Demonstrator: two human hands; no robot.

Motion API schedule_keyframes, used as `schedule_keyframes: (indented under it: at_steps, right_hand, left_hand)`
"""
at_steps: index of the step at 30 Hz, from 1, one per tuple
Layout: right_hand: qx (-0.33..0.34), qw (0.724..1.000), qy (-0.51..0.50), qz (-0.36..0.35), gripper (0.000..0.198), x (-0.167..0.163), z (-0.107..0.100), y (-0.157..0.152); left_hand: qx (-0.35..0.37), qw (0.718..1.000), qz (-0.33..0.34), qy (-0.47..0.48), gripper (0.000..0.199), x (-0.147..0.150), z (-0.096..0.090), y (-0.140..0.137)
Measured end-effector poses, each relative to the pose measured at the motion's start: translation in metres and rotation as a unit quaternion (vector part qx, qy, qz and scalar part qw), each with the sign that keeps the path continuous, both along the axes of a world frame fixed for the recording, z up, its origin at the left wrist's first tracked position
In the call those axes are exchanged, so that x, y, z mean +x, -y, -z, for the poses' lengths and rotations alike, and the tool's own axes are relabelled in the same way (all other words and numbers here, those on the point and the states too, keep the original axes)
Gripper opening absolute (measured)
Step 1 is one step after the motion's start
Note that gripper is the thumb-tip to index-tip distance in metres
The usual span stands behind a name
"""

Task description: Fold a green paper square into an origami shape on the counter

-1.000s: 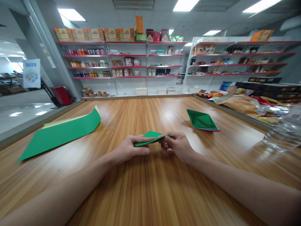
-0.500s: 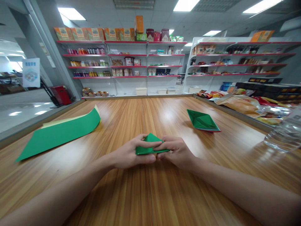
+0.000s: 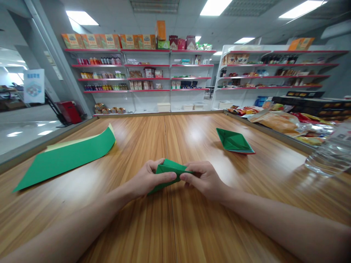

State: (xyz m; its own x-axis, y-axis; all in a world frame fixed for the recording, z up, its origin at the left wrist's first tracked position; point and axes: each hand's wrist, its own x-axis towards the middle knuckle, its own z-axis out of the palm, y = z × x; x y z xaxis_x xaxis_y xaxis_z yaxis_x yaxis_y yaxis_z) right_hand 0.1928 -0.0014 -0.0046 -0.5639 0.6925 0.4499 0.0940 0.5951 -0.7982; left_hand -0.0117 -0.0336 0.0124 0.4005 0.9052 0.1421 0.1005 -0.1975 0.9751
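A folded green paper (image 3: 170, 168) is held between both hands over the middle of the wooden table. My left hand (image 3: 149, 177) pinches its left side, with the thumb lying across the near face. On the right edge, my right hand (image 3: 203, 179) grips the paper between thumb and fingers. A pointed corner hangs down below my left hand. Farther right lies a stack of folded green papers (image 3: 236, 140), with reddish and pale edges underneath. To the left rests a long green sheet (image 3: 68, 155), curled up at its far end, with pale yellow paper behind it.
A clear plastic bottle (image 3: 329, 157) stands at the table's right side. Beyond the right edge are snack packets (image 3: 282, 122) and black boxes (image 3: 304, 106). Stocked shelves (image 3: 145, 78) line the back, and a red case (image 3: 70, 111) on a trolley stands at the left.
The folded paper has been tilted, so its near face and a lower left corner now show. Both thumbs have shifted onto the near face. The view has moved slightly.
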Motion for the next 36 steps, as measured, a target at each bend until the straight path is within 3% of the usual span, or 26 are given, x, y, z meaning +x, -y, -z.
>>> schedule_keyframes:
  at_steps: [4,9,12,14,20,26,36]
  right_hand:
    - [-0.155,0.986,-0.059,0.014,0.028,-0.002,0.003,-0.003]
    - [-0.202,0.971,-0.122,-0.039,0.031,-0.005,0.003,-0.007]
    - [-0.218,0.96,-0.173,-0.037,0.032,-0.004,0.003,-0.01]
    - [-0.229,0.955,-0.188,-0.023,0.044,-0.003,0.003,-0.011]
    - [-0.217,0.973,-0.08,0.005,0.032,-0.002,0.0,-0.01]
    - [-0.186,0.98,-0.054,0.035,0.033,-0.003,0.001,-0.008]
    - [-0.207,0.972,-0.102,-0.034,0.03,-0.001,0.005,-0.01]
  left_hand:
    - [0.006,0.998,-0.064,0.017,0.021,0.004,0.005,0.001]
    - [0.037,0.991,-0.127,0.023,0.028,0.009,0.006,0.003]
    - [0.036,0.989,-0.141,0.036,0.024,0.01,0.006,0.003]
    - [0.031,0.987,-0.153,0.041,0.021,0.01,0.006,0.004]
    - [0.041,0.992,-0.113,0.038,0.019,0.012,0.004,0.008]
    - [0.019,0.989,-0.144,0.021,0.02,0.014,0.006,0.009]
    - [0.126,0.974,-0.184,-0.029,0.012,0.018,0.006,0.011]
